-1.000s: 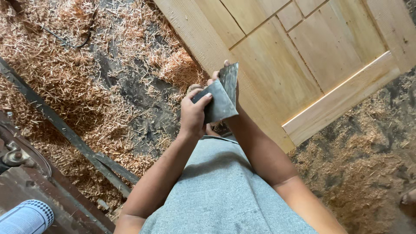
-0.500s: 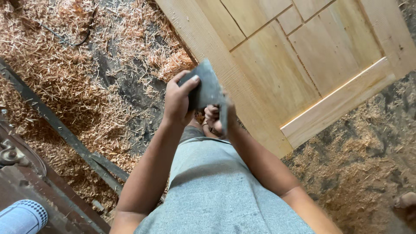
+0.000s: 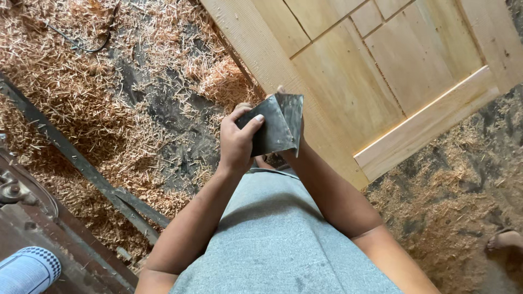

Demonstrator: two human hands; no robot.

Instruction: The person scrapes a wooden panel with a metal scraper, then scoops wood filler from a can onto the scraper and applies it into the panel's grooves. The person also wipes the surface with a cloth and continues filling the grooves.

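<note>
Our left hand [image 3: 237,142] pinches the dark sanding sheet [image 3: 275,128], folded; right hand mostly hidden behind it, grip unclear. We judge: crease firmly, edges aligned, above the wooden door [image 3: 381,71].

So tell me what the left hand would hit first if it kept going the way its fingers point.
The left hand already has its fingers on the dark sandpaper sheet; beyond that, probably the pale wooden door lying behind, though depth is unclear.
</note>
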